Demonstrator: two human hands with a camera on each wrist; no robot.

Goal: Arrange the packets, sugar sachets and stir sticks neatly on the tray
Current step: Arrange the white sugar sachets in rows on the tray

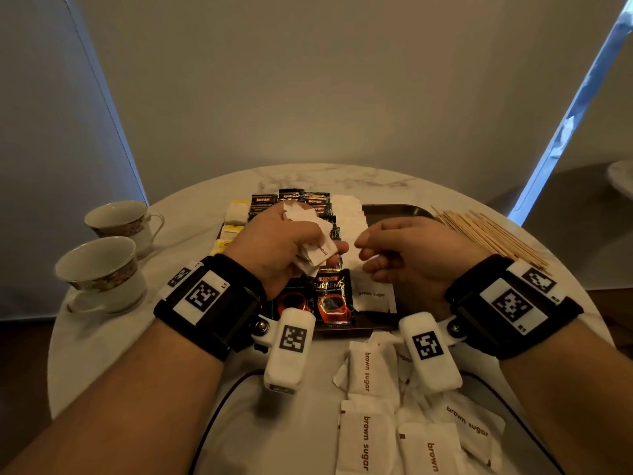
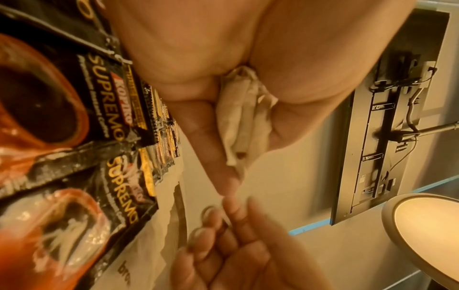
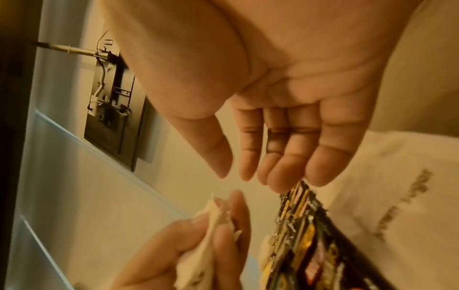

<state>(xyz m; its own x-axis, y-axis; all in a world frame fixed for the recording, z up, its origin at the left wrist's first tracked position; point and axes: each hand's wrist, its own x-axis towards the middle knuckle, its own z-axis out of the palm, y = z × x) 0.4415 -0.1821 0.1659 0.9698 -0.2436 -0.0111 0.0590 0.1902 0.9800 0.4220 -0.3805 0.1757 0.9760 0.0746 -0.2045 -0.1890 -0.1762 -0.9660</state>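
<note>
Several crumpled white paper sachets (image 1: pixel 310 234) clamped in left hand (image 1: pixel 274 248) fingers, right hand (image 1: pixel 411 252) fingers loosely apart, empty.

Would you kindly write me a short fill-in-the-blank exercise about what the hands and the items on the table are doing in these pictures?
1. The left hand grips a bunch of white sugar ____.
2. The right hand holds ____.
3. The stir sticks lie on the table to the ____ of the tray.
4. Two ____ stand at the table's left edge.

Missing words: sachets; nothing; right; teacups
</note>
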